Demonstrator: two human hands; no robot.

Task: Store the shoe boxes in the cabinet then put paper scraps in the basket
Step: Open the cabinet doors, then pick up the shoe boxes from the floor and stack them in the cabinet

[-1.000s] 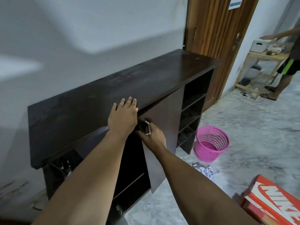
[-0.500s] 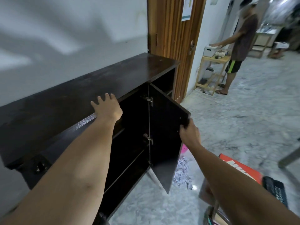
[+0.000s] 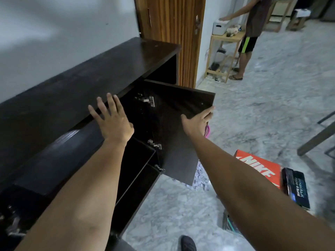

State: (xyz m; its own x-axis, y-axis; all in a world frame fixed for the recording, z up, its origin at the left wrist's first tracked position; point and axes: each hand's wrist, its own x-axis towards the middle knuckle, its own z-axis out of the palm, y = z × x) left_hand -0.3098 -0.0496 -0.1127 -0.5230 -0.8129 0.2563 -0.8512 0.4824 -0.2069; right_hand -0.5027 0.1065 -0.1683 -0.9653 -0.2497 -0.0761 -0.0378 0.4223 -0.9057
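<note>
A dark wooden cabinet stands against the wall on the left. Its right door is swung wide open, showing dark inner shelves. My left hand rests flat, fingers spread, on the cabinet's front top edge. My right hand lies open against the outer edge of the open door. An orange Nike shoe box lies on the floor at the right, a dark shoe box beside it. A heap of paper scraps shows below the door. A sliver of the pink basket peeks out behind my right wrist.
A wooden room door stands just past the cabinet. Another person stands at a small wooden shelf unit at the back right. A grey table leg slants in at the right. The floor is marble tile.
The cabinet door has swung further open. My right hand let go of its grip on the door's edge and now lies open against it. My left hand stays on the cabinet top.
</note>
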